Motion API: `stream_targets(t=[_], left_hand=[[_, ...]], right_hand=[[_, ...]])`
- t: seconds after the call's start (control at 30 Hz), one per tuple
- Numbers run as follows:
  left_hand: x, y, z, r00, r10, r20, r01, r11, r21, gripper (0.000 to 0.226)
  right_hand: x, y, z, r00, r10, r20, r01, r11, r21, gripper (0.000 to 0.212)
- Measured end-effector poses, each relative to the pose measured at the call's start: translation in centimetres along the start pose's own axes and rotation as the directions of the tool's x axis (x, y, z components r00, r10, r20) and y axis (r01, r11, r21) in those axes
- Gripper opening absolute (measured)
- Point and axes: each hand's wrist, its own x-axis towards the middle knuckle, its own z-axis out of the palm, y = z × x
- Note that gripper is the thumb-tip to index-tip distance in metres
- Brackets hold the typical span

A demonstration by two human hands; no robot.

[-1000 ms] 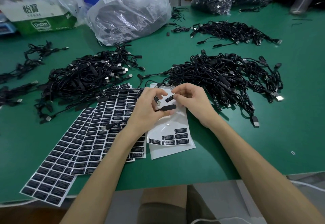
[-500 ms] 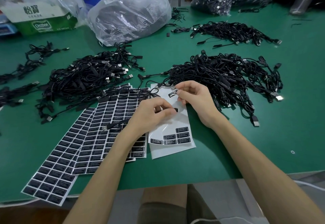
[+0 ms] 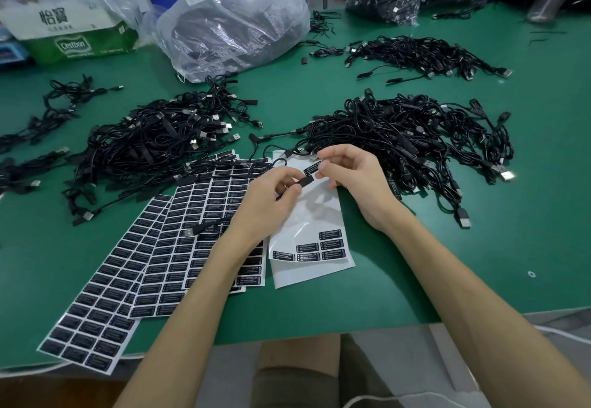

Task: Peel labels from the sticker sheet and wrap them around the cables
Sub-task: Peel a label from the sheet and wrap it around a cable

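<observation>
Pinched between the thumb and forefinger of my right hand [image 3: 350, 174] is one peeled label [image 3: 312, 168], black with white print, held above the sheet [image 3: 307, 215]. The other fingers of that hand are loosely curled and hold nothing. My left hand [image 3: 267, 204] grips the cable [image 3: 217, 223] by its flat black block [image 3: 303, 181], thumb on top, fingers beneath. The free end of the block points at the label. The two are very close; I cannot tell whether they touch.

Location: both are raised over the upper part of the sheet, whose backing is mostly bare, with a few labels left at its near end. The cable trails under my left wrist to a plug [image 3: 191, 232] lying on the full sheets [image 3: 179, 247]. Cable piles [image 3: 415, 139] lie just beyond on the table [image 3: 479, 263].

Handling, as judged:
- Label: thin, light and limp, with one sticky face. It is likely to curl, fold onto itself or cling to a fingertip. Hold it by one short edge only.
- Block: rigid and smooth, and it looks light. Hold it by one end so the rest is free for wrapping.
- Cable: slack and light. The trailing length may drag on the sheets.

Task status: the label is peeled but not yet wrapped.
</observation>
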Motion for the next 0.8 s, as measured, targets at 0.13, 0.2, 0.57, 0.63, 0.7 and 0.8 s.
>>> stream_targets(t=[0.13, 0.2, 0.57, 0.63, 0.7, 0.8], left_hand=[[-0.15, -0.28, -0.11, 0.999, 0.030, -0.025, -0.030, 1.000, -0.005, 0.028], [-0.22, -0.31, -0.03, 0.998, 0.048, -0.049, -0.047, 0.999, 0.013, 0.022], [-0.59, -0.42, 0.34, 0.993, 0.092, -0.072, -0.068, 0.956, 0.285, 0.016], [-0.59, -0.39, 0.42, 0.993, 0.098, -0.064, -0.075, 0.952, 0.297, 0.015], [-0.59, -0.37, 0.49, 0.993, 0.105, -0.047, -0.088, 0.956, 0.279, 0.011], [-0.63, -0.62, 0.61, 0.995, 0.102, 0.002, -0.099, 0.962, 0.253, 0.006]], right_hand=[[0.01, 0.05, 0.00, 1.000, 0.005, 0.000, -0.005, 1.000, 0.009, 0.018], [0.04, 0.07, -0.01, 1.000, 0.009, 0.003, -0.009, 1.000, 0.013, 0.017], [-0.02, -0.17, 0.01, 1.000, 0.027, 0.012, -0.027, 0.997, 0.066, 0.016], [-0.10, -0.21, 0.05, 1.000, 0.016, 0.017, -0.017, 0.998, 0.053, 0.016], [-0.22, -0.23, 0.13, 1.000, -0.005, 0.016, 0.004, 1.000, 0.025, 0.015], [-0.37, -0.25, 0.26, 0.999, -0.043, 0.034, 0.044, 0.998, -0.033, 0.014]])
